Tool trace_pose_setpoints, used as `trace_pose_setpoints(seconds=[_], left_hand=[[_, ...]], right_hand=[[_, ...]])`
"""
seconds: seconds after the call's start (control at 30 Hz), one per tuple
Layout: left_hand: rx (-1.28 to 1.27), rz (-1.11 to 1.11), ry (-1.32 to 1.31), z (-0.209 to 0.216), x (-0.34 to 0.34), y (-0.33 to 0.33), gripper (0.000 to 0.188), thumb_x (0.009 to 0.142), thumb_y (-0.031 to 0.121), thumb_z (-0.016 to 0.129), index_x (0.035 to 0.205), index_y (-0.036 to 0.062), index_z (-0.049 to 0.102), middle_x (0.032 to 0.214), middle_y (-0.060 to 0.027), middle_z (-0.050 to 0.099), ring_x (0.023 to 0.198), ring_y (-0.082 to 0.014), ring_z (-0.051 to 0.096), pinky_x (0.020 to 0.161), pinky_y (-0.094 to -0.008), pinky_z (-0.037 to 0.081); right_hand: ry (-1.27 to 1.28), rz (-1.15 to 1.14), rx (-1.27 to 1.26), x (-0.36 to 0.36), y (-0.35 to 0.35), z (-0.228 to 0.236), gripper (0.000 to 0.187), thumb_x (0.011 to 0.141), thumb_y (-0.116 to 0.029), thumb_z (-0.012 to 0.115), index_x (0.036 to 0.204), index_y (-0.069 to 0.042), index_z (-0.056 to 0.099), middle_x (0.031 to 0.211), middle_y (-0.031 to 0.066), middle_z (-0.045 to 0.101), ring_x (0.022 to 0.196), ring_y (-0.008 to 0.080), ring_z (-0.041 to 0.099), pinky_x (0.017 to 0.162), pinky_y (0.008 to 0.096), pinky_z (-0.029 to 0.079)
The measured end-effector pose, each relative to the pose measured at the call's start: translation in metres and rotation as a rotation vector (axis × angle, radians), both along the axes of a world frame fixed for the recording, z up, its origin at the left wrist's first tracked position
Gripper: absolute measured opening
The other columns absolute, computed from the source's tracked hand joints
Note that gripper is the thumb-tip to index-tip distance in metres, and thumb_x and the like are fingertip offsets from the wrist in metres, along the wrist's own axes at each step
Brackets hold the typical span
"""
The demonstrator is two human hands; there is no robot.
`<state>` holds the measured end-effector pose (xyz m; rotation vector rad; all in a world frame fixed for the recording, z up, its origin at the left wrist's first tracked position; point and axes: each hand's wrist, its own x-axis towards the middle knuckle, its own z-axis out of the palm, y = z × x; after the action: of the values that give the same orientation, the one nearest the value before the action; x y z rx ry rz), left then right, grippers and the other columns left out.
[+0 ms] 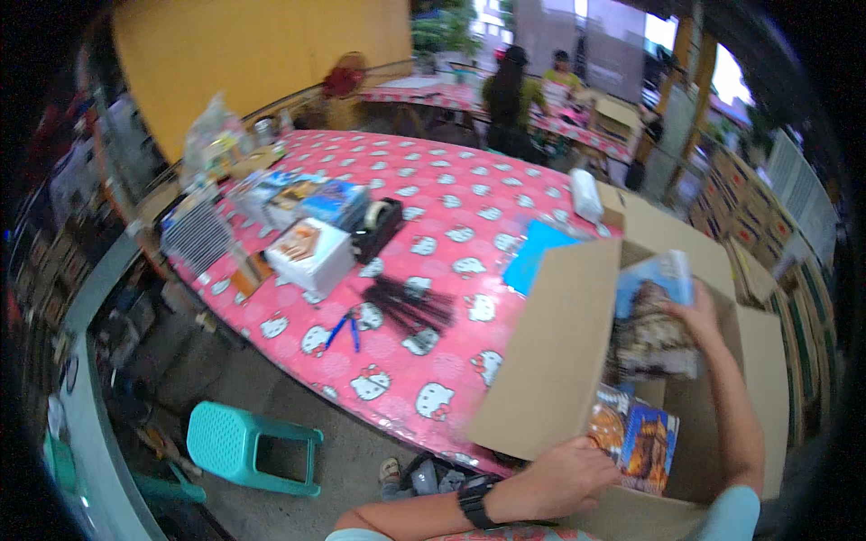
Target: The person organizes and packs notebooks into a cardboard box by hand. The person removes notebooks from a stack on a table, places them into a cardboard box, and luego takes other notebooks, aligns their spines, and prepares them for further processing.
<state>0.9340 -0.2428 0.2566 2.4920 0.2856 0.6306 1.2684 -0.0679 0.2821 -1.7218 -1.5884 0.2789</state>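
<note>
A large open cardboard box (550,361) stands in front of me on the right, flaps spread. My right hand (699,316) reaches into it and grips the right edge of a picture-printed packet (657,311), blue at the top with a brown building below; the packet is slightly blurred. My left hand (564,473), with a black watch (476,501) on the wrist, is curled at the box's near edge. Beside its fingertips lie a blue printed booklet (649,446) and an orange-brown printed piece (609,419) inside the box. What those left fingers hold is hidden.
On the pink patterned table (442,370) lie dark thin strips (408,304), blue pens (343,334), a tape dispenser (377,230), a white printed box (311,257) and a blue sheet (537,257). A green stool (230,442) stands left. Two people (510,99) are at a far table.
</note>
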Motion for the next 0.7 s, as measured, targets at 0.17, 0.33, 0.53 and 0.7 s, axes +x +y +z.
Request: trace_pose_setpoints(seconds=[0.17, 0.33, 0.53, 0.7], left_hand=[[-0.508, -0.040, -0.563, 0.014, -0.033, 0.015, 0.082, 0.077, 0.035, 0.065, 0.138, 0.0087, 0.016, 0.137, -0.0130, 0.027, 0.124, -0.0279, 0.032, 0.100, -0.0409, 0.029], [-1.128, -0.061, -1.105, 0.010, -0.013, 0.052, 0.082, 0.077, 0.033, 0.066, 0.137, 0.0072, 0.018, 0.140, -0.0102, 0.026, 0.126, -0.0250, 0.030, 0.101, -0.0404, 0.029], [-1.403, -0.091, -1.723, 0.017, -0.118, 0.083, 0.048, 0.084, 0.032, 0.057, 0.122, 0.0066, 0.042, 0.119, -0.0058, 0.051, 0.109, -0.0185, 0.049, 0.097, -0.0340, 0.035], [-1.227, 0.128, -1.866, -0.020, -0.267, 0.082, 0.048, 0.084, 0.034, 0.055, 0.119, 0.0030, 0.045, 0.111, -0.0103, 0.056, 0.101, -0.0240, 0.055, 0.086, -0.0392, 0.046]], right_hand=[[-0.229, 0.121, 0.366, -0.101, -0.092, 0.144, 0.068, 0.067, -0.018, 0.069, 0.124, 0.000, 0.037, 0.112, 0.0132, 0.049, 0.100, 0.0261, 0.050, 0.088, 0.0345, 0.039], [0.072, -0.028, 0.684, -0.140, -0.108, 0.166, 0.064, 0.073, -0.025, 0.066, 0.124, 0.002, 0.038, 0.115, 0.0132, 0.050, 0.101, 0.0226, 0.052, 0.086, 0.0316, 0.041], [0.745, 0.461, 0.191, -0.362, -0.077, 0.123, 0.064, 0.069, -0.027, 0.069, 0.122, -0.004, 0.040, 0.102, 0.0056, 0.052, 0.091, 0.0165, 0.052, 0.082, 0.0308, 0.042], [1.283, 1.210, -0.579, -0.444, -0.016, 0.079, 0.056, 0.081, -0.031, 0.059, 0.125, -0.003, 0.038, 0.116, 0.0100, 0.051, 0.105, 0.0204, 0.050, 0.088, 0.0358, 0.041]])
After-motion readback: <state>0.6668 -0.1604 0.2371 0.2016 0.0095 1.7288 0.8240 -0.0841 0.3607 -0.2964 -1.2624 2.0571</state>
